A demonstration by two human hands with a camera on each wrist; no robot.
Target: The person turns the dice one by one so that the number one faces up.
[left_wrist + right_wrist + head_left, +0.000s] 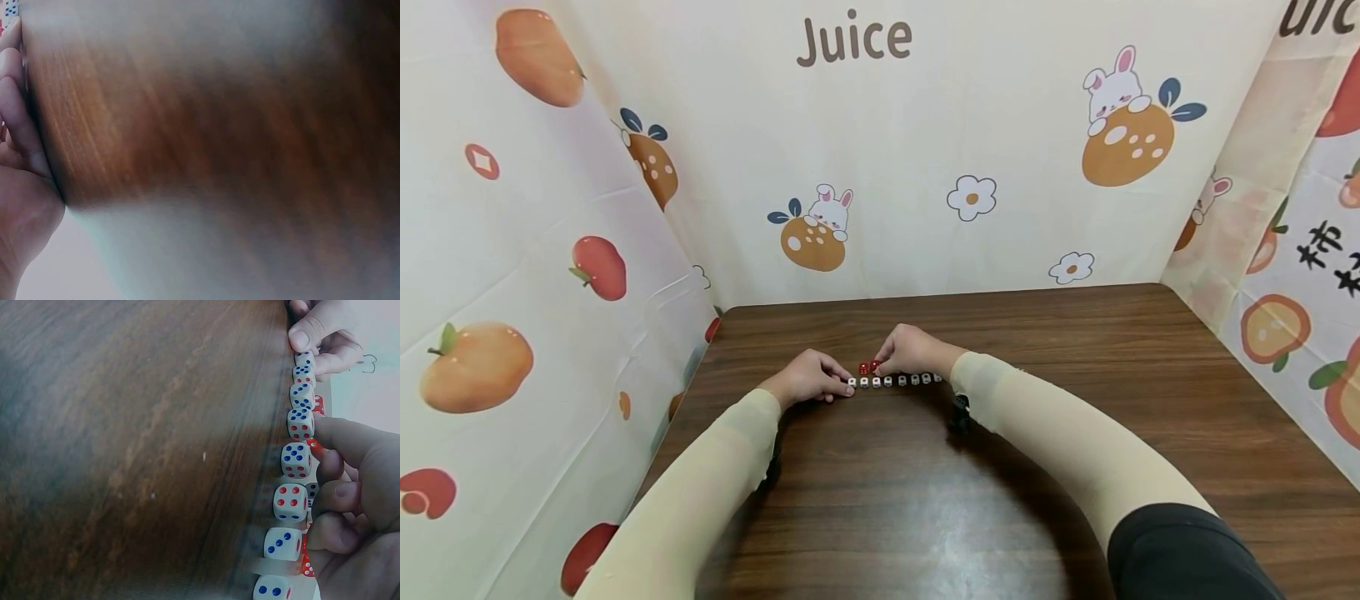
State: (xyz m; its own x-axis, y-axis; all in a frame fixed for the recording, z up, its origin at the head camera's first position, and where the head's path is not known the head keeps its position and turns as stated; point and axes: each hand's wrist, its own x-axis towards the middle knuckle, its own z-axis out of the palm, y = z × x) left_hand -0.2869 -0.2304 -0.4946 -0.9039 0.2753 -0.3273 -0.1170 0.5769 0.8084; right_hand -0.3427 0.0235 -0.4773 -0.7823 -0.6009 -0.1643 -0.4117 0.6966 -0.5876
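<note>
White dice (291, 502) with blue and red pips stand in a row on the table. My left hand (812, 377) is at the row's left end, its thumb and forefinger pinching the end white die (304, 357). Just behind the row, my right hand (913, 350) pinches a red die (314, 445), mostly covered by its fingers. Another red die (863, 367) sits beside it to the left, behind the white dice. In the right wrist view, a further red die (307, 565) shows partly under the right palm. The left wrist view catches only the left hand's edge and a white die (10, 9).
The brown wood-grain table (880, 492) extends in front of the row and to both sides. A printed cloth backdrop (895, 150) rises along the table's back edge, with more cloth at left and right. Both forearms reach across the table from the front.
</note>
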